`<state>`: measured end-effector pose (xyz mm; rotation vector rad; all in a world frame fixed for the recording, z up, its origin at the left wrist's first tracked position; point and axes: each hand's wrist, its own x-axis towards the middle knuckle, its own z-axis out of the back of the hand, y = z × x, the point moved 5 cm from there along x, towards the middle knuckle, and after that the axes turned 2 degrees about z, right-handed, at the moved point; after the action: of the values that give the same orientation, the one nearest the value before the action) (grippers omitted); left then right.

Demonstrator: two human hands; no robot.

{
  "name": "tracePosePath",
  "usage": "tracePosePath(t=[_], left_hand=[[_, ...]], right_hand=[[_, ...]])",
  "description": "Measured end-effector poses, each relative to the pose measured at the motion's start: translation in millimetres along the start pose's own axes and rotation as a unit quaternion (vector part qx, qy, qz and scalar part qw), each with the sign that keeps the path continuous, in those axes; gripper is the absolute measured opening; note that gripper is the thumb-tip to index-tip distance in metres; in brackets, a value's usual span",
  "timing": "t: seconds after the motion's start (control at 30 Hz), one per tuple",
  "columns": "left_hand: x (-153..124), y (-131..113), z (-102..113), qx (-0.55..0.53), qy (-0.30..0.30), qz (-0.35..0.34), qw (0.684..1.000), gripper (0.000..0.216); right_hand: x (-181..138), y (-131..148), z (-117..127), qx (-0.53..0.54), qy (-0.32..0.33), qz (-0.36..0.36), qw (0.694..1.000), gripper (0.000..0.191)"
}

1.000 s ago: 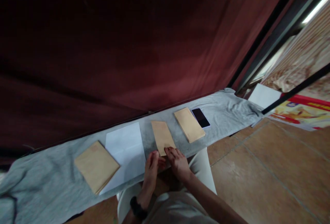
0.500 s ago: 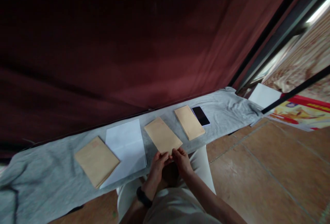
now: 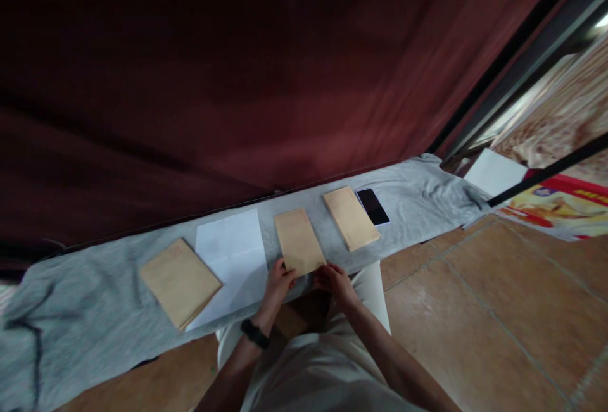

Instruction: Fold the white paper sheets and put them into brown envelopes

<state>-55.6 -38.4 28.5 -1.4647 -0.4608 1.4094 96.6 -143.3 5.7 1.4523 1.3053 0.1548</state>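
A brown paper envelope [image 3: 299, 241] lies before me with its near edge between my hands. My left hand [image 3: 280, 279], a dark band on its wrist, pinches the near left corner, thumb on top. At the near right corner, the curled fingers of my right hand [image 3: 334, 278] close on the same envelope. To the left, a stack of brown envelopes [image 3: 180, 282] overlaps white paper sheets [image 3: 235, 266]. Right of the held envelope sits another brown envelope stack [image 3: 351, 217], and a phone [image 3: 373, 207] with a dark screen lies against its far right side.
A grey cloth [image 3: 95, 311] covers the narrow bench, which runs along a dark red curtain [image 3: 266, 83]. On the right are a dark metal frame [image 3: 513, 57], a white box [image 3: 494, 171] and a red and yellow printed carton [image 3: 565, 206]. Brown floor tiles [image 3: 456, 311] show below.
The held envelope has turned to lie straighter, its far end swinging right. My left hand has moved left from beside my right hand to the envelope's left corner. The view has shifted slightly.
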Motion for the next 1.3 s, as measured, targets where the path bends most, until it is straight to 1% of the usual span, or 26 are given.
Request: tracePosePath(t=[0.07,0.13,0.17,0.2,0.23,0.27,0.33,0.4,0.47,0.5,0.53,0.6,0.67,0.7,0.73,0.87,1.0,1.17,1.3], left_hand=[[5.8,0.4,6.3,0.016,-0.017,0.001,1.000,0.057],[8.0,-1.3,10.8,0.076,-0.032,-0.012,0.996,0.066],[7.4,-2.8,11.7,0.123,-0.038,-0.021,0.991,0.070],[5.7,-4.5,11.7,0.178,-0.043,-0.030,0.983,0.072],[2.9,-6.1,11.1,0.234,-0.050,-0.039,0.970,0.072],[-0.7,-7.7,9.8,0.287,-0.057,-0.048,0.955,0.070],[-9.5,-10.7,6.3,0.371,-0.075,-0.074,0.923,0.063],[-18.9,-13.6,2.0,0.441,-0.101,-0.121,0.883,0.056],[-26.3,-14.7,-2.8,0.492,-0.123,-0.181,0.843,0.052],[-28.8,-14.3,-6.0,0.510,-0.126,-0.217,0.823,0.050],[-30.5,-13.1,-10.5,0.525,-0.114,-0.260,0.802,0.049],[-32.3,-7.9,-22.7,0.545,-0.044,-0.356,0.758,0.051],[-32.7,-1.4,-32.3,0.551,0.036,-0.427,0.716,0.057],[-32.0,0.7,-34.7,0.551,0.064,-0.446,0.703,0.059],[-30.9,1.5,-35.4,0.551,0.081,-0.455,0.694,0.061],[-30.2,-6.2,-32.1,0.550,0.111,-0.473,0.679,0.061],[-31.6,-16.4,-27.8,0.534,0.127,-0.485,0.681,0.058],[-21.3,-19.7,-28.3,0.516,0.118,-0.488,0.694,0.051],[-10.2,-22.6,-30.7,0.520,0.107,-0.483,0.696,0.050]], right_hand=[[-1.7,-3.1,1.5,-0.063,0.025,-0.009,0.998,0.049],[-4.0,-6.2,2.7,-0.107,0.040,-0.008,0.993,0.046],[-5.1,-5.4,2.6,-0.131,0.042,0.015,0.990,0.041],[-6.3,-2.4,1.5,-0.165,0.045,0.060,0.984,0.036],[-8.1,2.5,-1.3,-0.214,0.050,0.123,0.968,0.030],[-10.8,8.0,-6.1,-0.273,0.059,0.199,0.939,0.026],[-17.7,15.0,-19.0,-0.388,0.088,0.337,0.853,0.031],[-21.6,13.6,-29.4,-0.469,0.114,0.414,0.772,0.039],[-22.2,7.7,-34.5,-0.532,0.128,0.453,0.704,0.043],[-21.8,4.0,-35.2,-0.558,0.133,0.463,0.676,0.045],[-21.3,0.5,-34.9,-0.580,0.136,0.469,0.652,0.047],[-20.7,-5.2,-32.4,-0.607,0.146,0.473,0.621,0.050],[-20.8,-8.0,-28.8,-0.621,0.154,0.474,0.605,0.049],[-21.0,-8.7,-27.2,-0.626,0.156,0.474,0.600,0.048],[-21.2,-9.2,-25.7,-0.631,0.158,0.472,0.594,0.046],[-21.5,-10.8,-20.3,-0.653,0.146,0.468,0.577,0.043],[-21.6,-13.7,-16.2,-0.663,0.141,0.477,0.560,0.044],[-20.2,-16.0,-12.5,-0.668,0.142,0.486,0.545,0.042],[-20.1,-15.4,-12.9,-0.666,0.139,0.488,0.547,0.040]])
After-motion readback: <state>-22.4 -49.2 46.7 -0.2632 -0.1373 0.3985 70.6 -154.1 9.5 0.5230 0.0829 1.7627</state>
